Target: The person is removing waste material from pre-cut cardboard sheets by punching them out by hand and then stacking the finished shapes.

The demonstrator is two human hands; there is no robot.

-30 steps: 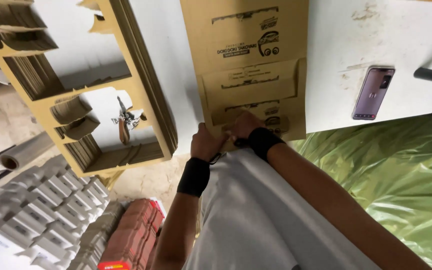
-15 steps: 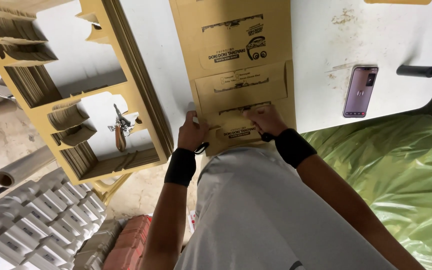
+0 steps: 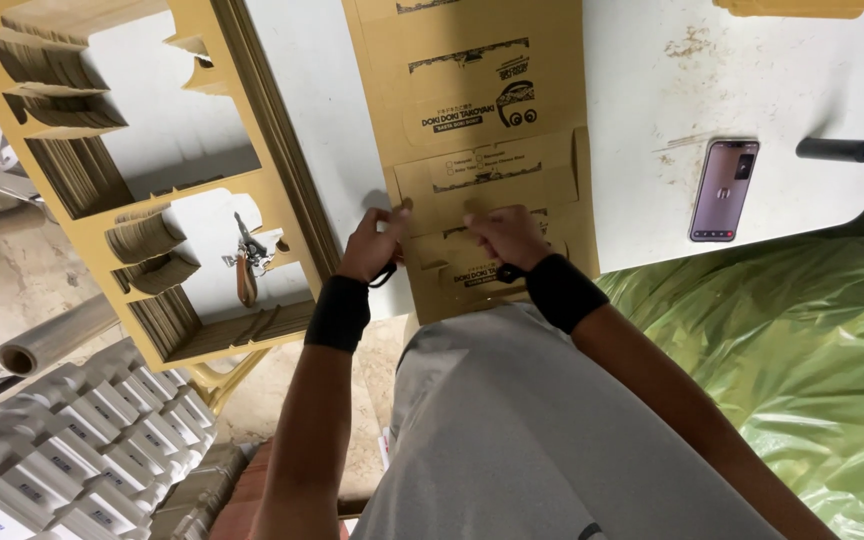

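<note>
A flat brown cardboard box blank (image 3: pixel 482 110) with dark printing lies on the white table (image 3: pixel 652 90), its near end folded into flaps. My left hand (image 3: pixel 370 245) pinches the left edge of the near flap. On that same flap, toward the middle, my right hand (image 3: pixel 508 238) presses with curled fingers. Both wrists wear black bands. The fingertips are partly hidden under the cardboard fold.
A tall stack of die-cut cardboard blanks (image 3: pixel 152 170) fills the table's left, with a tool (image 3: pixel 244 265) in one cut-out. A phone (image 3: pixel 723 189) and a black cylinder (image 3: pixel 836 150) lie at right. Green plastic sheeting (image 3: pixel 802 360) is lower right; white packs (image 3: pixel 62 450) lower left.
Both hands have shifted a little farther up the blank and spread apart on the near flap; the view has tilted so that more of the table shows.
</note>
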